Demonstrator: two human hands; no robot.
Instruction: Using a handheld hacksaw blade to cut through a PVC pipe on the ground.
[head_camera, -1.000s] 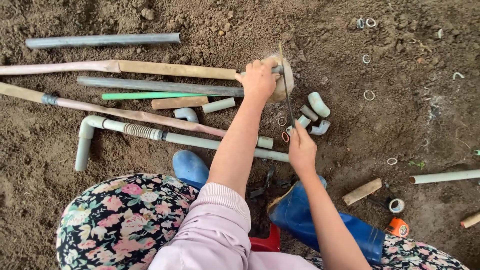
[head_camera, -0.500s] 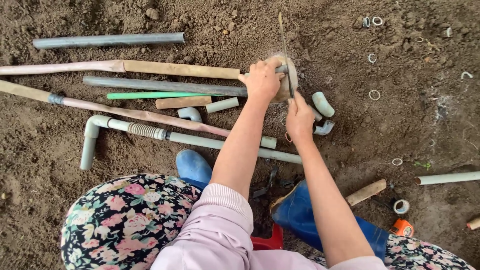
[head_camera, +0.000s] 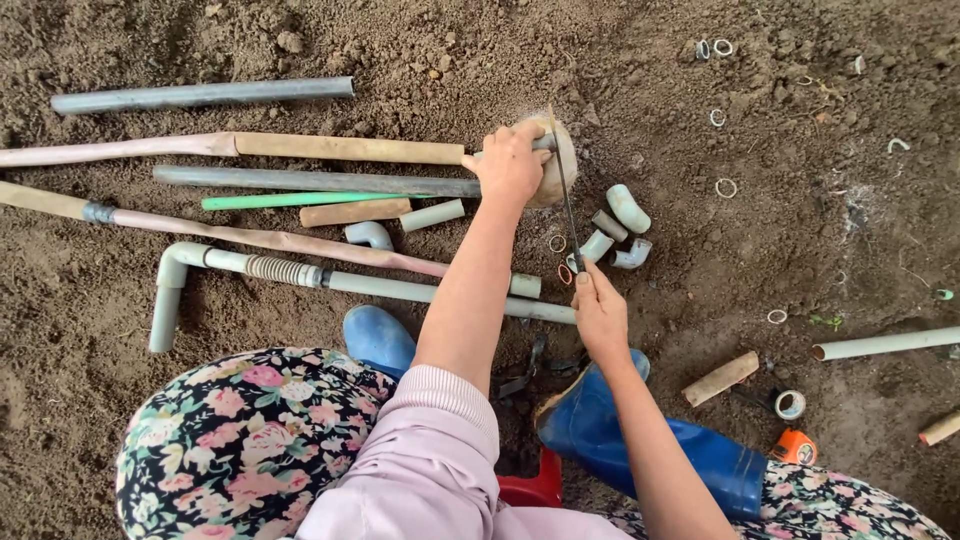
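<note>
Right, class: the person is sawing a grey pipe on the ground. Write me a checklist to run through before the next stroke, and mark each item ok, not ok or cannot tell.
1. Left hand pins the grey pipe on the stone: ok.
2. Right hand grips the near end of the saw blade: ok.
3. Blade crosses the pipe close beside the left hand, fingers near the cut: not ok.
4. Blade has a proper handle: cannot tell; only a thin bare strip shows.
5. Loose pipe elbows lie beside the blade's path: not ok.
6. Blue boots sit back from the cut: ok.
</note>
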